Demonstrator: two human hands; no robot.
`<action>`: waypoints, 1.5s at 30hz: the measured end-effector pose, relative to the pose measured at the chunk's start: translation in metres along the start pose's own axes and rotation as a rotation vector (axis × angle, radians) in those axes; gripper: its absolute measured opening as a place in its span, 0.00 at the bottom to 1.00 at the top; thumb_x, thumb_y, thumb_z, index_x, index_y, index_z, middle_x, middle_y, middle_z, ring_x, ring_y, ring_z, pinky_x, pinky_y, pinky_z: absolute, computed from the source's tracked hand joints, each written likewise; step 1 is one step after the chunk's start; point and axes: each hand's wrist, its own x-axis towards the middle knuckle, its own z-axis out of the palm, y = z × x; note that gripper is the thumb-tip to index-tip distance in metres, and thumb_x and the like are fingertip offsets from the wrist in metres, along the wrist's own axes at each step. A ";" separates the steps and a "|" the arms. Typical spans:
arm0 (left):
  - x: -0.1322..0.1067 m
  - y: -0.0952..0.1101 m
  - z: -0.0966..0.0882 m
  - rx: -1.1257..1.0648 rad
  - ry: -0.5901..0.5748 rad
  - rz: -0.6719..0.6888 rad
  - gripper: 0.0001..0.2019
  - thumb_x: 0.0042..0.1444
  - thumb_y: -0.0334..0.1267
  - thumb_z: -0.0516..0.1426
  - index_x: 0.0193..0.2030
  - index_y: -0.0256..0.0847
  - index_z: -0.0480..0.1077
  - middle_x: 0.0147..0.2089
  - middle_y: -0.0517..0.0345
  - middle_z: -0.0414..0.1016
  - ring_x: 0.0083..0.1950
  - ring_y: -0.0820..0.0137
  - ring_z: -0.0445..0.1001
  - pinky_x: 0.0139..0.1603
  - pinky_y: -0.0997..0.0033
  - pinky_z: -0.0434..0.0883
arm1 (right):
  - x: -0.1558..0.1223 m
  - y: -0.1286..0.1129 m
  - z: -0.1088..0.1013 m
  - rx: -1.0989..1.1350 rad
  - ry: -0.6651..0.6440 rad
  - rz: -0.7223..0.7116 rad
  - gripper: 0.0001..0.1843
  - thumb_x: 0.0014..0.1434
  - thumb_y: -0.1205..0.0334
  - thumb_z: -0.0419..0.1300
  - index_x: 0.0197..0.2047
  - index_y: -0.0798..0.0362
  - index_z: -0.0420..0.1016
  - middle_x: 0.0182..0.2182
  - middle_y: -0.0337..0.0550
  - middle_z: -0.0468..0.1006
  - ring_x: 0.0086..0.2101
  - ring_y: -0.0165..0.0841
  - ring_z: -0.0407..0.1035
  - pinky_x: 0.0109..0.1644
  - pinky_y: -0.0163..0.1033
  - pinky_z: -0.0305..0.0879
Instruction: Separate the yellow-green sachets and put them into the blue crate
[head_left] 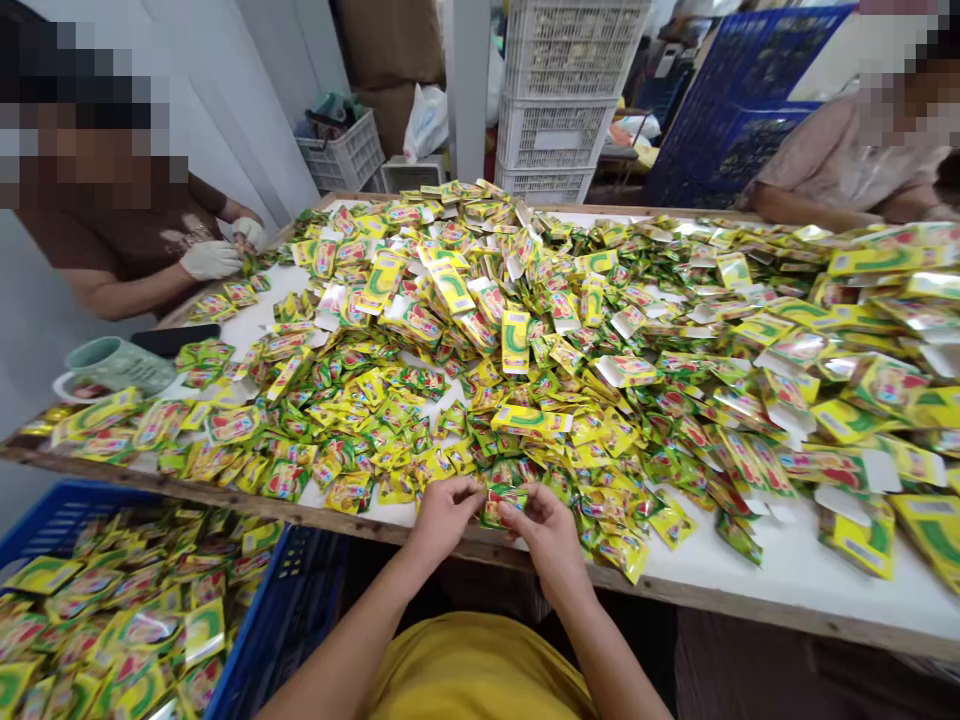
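Observation:
At the near edge of the table, my two hands meet around a small green and red foil packet [495,508]. My right hand [551,535] pinches it, the thumb lying across its front. The fingertips of my left hand [446,520] are closed at the packet's left end. Just beyond my hands lie heaps of similar green packets and yellow packets [390,410]. Flat yellow cartons [531,420] with a green curve are strewn over them, some with white end flaps standing open.
A blue crate [281,570] full of filled cartons stands at lower left. A green mug [120,365] and a dark phone [176,340] lie on the table's left. One person with gloved hands [214,258] works there; another sits far right. White crates [559,130] are stacked behind.

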 end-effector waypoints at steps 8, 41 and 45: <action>-0.011 0.010 -0.018 -0.090 -0.096 0.081 0.11 0.56 0.38 0.51 0.28 0.35 0.70 0.24 0.61 0.64 0.27 0.74 0.63 0.29 0.76 0.61 | 0.017 -0.005 -0.004 -0.258 -0.170 -0.035 0.23 0.43 0.52 0.69 0.39 0.56 0.72 0.23 0.35 0.60 0.22 0.26 0.57 0.20 0.31 0.56; -0.014 0.004 0.003 -0.240 -0.149 0.166 0.16 0.56 0.47 0.57 0.45 0.37 0.68 0.36 0.60 0.66 0.38 0.71 0.63 0.40 0.74 0.61 | 0.010 -0.095 -0.009 -1.229 -0.504 -0.546 0.06 0.60 0.66 0.58 0.40 0.49 0.74 0.37 0.40 0.69 0.35 0.29 0.68 0.38 0.32 0.60; -0.014 0.004 0.006 -0.284 -0.157 0.190 0.13 0.57 0.45 0.57 0.42 0.36 0.69 0.38 0.58 0.68 0.41 0.70 0.64 0.44 0.74 0.62 | 0.014 -0.096 -0.001 -1.242 -0.491 -0.475 0.08 0.60 0.63 0.59 0.44 0.51 0.72 0.33 0.40 0.73 0.35 0.32 0.69 0.38 0.33 0.60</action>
